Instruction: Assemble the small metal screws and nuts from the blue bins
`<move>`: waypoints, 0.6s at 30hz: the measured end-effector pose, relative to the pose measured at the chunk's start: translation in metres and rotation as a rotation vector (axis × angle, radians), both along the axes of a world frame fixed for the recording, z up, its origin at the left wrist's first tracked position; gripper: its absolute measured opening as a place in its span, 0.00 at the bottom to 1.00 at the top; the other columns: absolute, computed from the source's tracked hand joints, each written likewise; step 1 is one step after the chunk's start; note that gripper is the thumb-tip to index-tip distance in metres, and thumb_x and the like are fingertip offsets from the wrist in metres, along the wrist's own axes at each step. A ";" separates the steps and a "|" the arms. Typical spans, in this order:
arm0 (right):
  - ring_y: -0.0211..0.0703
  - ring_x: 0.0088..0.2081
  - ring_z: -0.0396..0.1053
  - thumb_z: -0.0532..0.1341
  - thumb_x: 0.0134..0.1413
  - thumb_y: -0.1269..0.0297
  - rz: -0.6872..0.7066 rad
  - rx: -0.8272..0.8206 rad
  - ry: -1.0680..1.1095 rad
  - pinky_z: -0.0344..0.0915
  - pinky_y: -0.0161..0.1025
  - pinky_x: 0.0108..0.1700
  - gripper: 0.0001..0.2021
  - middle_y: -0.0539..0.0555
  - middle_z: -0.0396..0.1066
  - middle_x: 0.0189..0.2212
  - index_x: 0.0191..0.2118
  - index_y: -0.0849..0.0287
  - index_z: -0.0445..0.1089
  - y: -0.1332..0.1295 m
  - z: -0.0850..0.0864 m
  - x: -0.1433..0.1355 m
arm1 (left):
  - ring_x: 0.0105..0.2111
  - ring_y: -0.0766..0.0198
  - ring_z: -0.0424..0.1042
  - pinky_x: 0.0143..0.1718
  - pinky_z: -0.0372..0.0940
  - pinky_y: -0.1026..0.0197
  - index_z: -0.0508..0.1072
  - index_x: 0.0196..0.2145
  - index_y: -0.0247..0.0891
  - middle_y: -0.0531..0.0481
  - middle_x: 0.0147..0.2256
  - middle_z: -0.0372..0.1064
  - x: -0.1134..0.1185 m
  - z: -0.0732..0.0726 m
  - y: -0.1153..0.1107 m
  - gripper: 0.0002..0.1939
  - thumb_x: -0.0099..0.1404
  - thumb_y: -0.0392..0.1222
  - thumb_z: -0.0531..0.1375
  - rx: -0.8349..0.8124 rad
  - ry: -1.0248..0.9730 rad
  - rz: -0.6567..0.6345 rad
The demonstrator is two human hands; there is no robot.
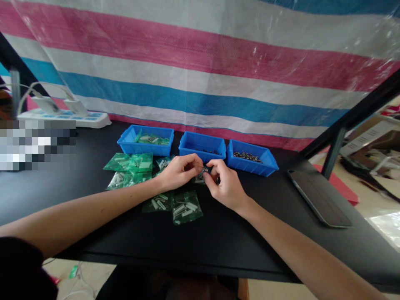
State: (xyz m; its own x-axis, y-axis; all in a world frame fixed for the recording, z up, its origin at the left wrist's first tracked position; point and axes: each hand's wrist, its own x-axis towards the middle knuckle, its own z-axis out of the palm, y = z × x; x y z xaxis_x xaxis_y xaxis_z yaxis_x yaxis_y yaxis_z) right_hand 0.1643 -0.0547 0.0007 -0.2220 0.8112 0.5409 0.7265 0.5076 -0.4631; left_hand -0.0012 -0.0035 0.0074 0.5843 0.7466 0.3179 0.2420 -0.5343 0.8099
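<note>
My left hand [180,170] and my right hand [226,183] meet over the middle of the table, fingertips almost together. Both are pinched on a small metal piece [205,169], too small to name. Under and beside them lie small clear bags, partly hidden by the fingers. Nearer to me are a clear bag of white and metal parts [186,208] and another such bag [158,203]. Left of my left hand sits a pile of green-tinted bags [131,163] with similar parts.
Behind the hands stand a left blue bin [125,143] with bagged parts, a middle blue bin [202,155] with small dark pieces, and a right blue bin [254,166] with metal pieces. A phone [318,198] lies at right, a power strip [96,120] at back left.
</note>
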 end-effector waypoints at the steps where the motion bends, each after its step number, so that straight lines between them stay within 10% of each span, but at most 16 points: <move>1: 0.37 0.21 0.62 0.54 0.52 0.67 0.002 0.005 -0.004 0.59 0.33 0.28 0.06 0.46 0.61 0.18 0.38 0.58 0.60 0.000 0.000 0.000 | 0.26 0.68 0.63 0.29 0.58 0.67 0.66 0.28 0.34 0.54 0.25 0.64 0.000 0.000 0.000 0.04 0.58 0.37 0.53 0.000 0.004 0.000; 18: 0.37 0.22 0.62 0.54 0.53 0.68 -0.022 0.035 -0.075 0.59 0.34 0.30 0.03 0.46 0.61 0.18 0.34 0.59 0.63 0.003 -0.002 0.001 | 0.21 0.70 0.60 0.23 0.54 0.69 0.69 0.28 0.33 0.55 0.21 0.63 0.001 -0.002 0.002 0.07 0.60 0.38 0.54 0.119 0.119 0.044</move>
